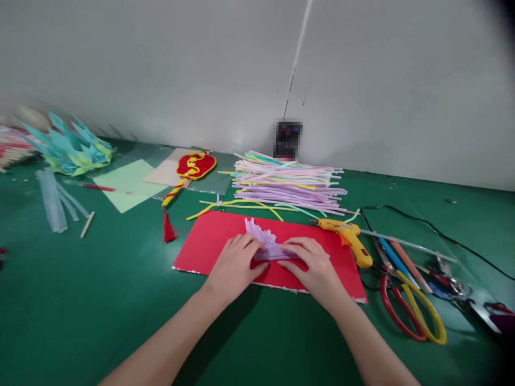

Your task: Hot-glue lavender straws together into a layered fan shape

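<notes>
A piece made of lilac pipe cleaners (265,242), laid side by side with a stepped upper edge, rests on a red board (207,236). My left hand (236,261) grips its left part, fingers on top and thumb near the lower edge. At the right end, my right hand (313,265) has its fingers curled over the lilac strands, with the thumb below. Part of the piece is hidden under the fingers. Just beyond the board's right side lies a yellow hot glue gun (349,236), its nozzle over the red surface.
Behind the board is a heap of pastel pipe cleaners (287,185). A red and yellow fan (196,165) with a tassel lies left, near green paper (126,185) and a turquoise spiky craft (72,147). Scissors (414,305) and a black cord (434,228) lie right.
</notes>
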Demonstrator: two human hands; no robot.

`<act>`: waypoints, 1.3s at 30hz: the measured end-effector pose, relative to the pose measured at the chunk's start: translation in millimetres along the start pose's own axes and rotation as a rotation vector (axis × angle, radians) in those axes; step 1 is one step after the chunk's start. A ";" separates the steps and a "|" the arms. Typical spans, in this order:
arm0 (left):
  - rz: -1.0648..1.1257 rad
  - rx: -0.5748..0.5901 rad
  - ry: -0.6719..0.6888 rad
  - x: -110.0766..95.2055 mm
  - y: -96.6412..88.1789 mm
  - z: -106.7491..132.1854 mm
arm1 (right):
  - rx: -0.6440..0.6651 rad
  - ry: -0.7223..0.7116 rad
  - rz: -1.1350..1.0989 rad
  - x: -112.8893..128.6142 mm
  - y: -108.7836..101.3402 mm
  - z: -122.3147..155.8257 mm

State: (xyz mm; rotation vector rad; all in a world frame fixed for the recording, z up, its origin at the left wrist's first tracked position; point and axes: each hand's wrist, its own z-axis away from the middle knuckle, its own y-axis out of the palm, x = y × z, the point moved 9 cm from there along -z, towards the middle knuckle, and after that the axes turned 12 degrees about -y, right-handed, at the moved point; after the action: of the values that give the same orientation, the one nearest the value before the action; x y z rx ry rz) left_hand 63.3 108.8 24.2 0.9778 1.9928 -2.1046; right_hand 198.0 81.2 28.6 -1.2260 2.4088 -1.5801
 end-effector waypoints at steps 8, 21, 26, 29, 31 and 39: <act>0.099 0.054 -0.002 5.8 -1.4 -2.9 | -0.053 0.017 -0.016 1.5 10.3 -2.9; 0.127 0.037 0.009 5.4 -3.2 -4.1 | -0.031 0.098 0.008 0.8 14.3 -7.9; 0.107 0.039 0.010 5.3 -0.8 -5.5 | -0.012 0.116 0.013 -0.7 15.7 -7.1; 0.095 0.050 0.007 5.1 0.5 -5.5 | -0.011 0.125 0.016 -1.4 16.0 -6.8; 0.096 0.054 0.007 4.9 0.6 -5.0 | -0.015 0.123 0.018 -1.0 15.8 -7.0; 0.180 0.052 -0.051 12.8 -1.0 -8.7 | -0.016 0.165 0.001 -4.6 17.7 -7.2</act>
State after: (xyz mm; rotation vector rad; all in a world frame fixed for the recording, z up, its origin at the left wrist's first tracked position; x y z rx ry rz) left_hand 56.0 121.6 19.2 1.0571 1.7622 -2.0723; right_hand 187.7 92.7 16.5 -1.1397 2.5223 -1.7294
